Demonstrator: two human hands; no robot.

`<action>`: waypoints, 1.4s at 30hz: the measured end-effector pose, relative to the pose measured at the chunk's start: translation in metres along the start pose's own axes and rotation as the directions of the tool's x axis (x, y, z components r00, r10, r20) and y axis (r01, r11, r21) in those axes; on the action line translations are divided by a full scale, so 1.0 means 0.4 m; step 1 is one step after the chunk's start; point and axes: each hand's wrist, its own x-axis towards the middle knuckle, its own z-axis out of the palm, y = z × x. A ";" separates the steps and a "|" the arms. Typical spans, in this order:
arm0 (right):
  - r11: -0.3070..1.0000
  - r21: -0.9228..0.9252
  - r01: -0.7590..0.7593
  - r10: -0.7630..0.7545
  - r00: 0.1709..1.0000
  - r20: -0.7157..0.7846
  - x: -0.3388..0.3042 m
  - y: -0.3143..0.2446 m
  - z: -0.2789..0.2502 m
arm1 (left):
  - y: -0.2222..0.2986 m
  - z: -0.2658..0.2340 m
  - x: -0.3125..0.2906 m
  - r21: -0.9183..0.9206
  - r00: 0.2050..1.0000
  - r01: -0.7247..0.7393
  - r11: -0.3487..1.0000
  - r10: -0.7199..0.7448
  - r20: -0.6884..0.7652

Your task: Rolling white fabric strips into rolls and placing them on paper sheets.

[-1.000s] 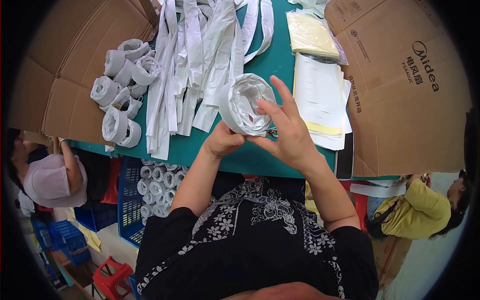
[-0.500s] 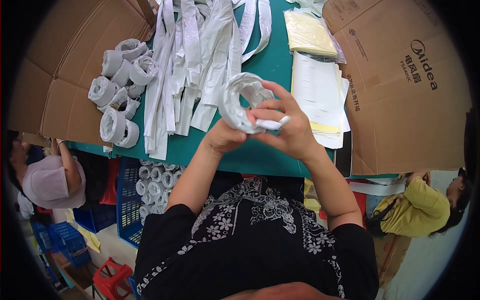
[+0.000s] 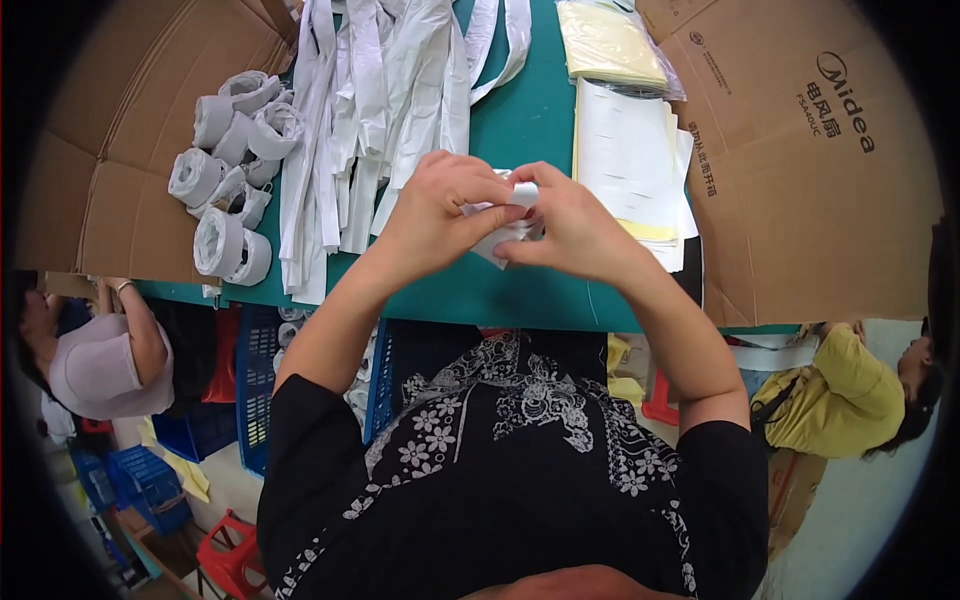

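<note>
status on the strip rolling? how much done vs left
Done: a cluster of rolled white bands sits on the cardboard at the table's left. In hand: the left hand and right hand together pinch one white strip over the green table; how it is folded is hidden. Left: a large pile of flat white strips lies unrolled, so plenty remains.

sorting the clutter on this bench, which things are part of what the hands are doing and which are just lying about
In hand:
- left hand and right hand, both pinching a folded white strip
- loose white strips, same material
- rolled strips, finished-looking coils

Lying about:
- paper stack
- yellow bagged sheets
- cardboard
- blue crates under the table
</note>
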 end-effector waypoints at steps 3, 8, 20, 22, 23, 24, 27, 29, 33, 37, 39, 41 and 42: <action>0.999 0.024 0.024 -0.027 0.990 0.136 0.015 0.027 -0.029 | -0.006 0.001 -0.009 -0.112 0.995 -0.001 0.994 0.012 0.096; 0.868 0.336 -0.366 0.181 0.863 0.472 0.006 0.047 -0.056 | -0.039 0.039 -0.058 -0.247 0.962 -0.258 0.934 0.271 0.018; 0.391 0.764 -0.514 0.222 0.858 0.464 -0.010 0.119 0.035 | -0.029 0.017 -0.096 0.437 0.854 -0.496 0.750 0.511 0.092; 0.416 0.754 -0.508 0.251 0.861 0.441 -0.011 0.117 0.037 | -0.029 0.009 -0.086 0.441 0.889 -0.452 0.775 0.431 0.153; 0.510 0.653 -0.560 0.314 0.828 0.464 -0.013 0.108 0.028 | -0.022 0.004 -0.084 0.385 0.920 -0.391 0.836 0.353 0.169; 0.589 0.538 -0.603 0.379 0.794 0.476 -0.012 0.100 0.021 | -0.029 0.000 -0.086 0.387 0.922 -0.387 0.837 0.349 0.169; 0.683 0.449 -0.577 0.391 0.807 0.442 -0.002 0.087 0.024 | -0.041 -0.002 -0.086 0.339 0.960 -0.277 0.899 0.247 0.130; 0.673 0.443 -0.592 0.410 0.797 0.443 0.005 0.075 0.029 | -0.047 -0.003 -0.090 0.399 0.945 -0.327 0.857 0.289 0.153; 0.585 0.538 -0.607 0.450 0.795 0.407 0.013 0.092 0.077 | -0.058 -0.006 -0.101 0.578 0.869 -0.478 0.662 0.451 0.203; 0.432 0.556 -0.710 0.458 0.704 0.542 0.008 0.029 0.075 | -0.055 0.004 -0.105 0.560 0.852 -0.497 0.663 0.496 0.168; 0.505 0.546 -0.669 0.443 0.743 0.501 0.005 0.022 0.087 | -0.066 0.022 -0.126 0.356 0.922 -0.385 0.852 0.375 0.100; 0.729 0.455 -0.512 0.373 0.854 0.362 0.011 0.052 0.096 | -0.076 0.018 -0.153 0.341 0.958 -0.288 0.895 0.269 0.101; 0.730 0.452 -0.512 0.369 0.852 0.370 0.008 0.067 0.099 | -0.092 0.015 -0.165 0.408 0.978 -0.194 0.892 0.209 0.007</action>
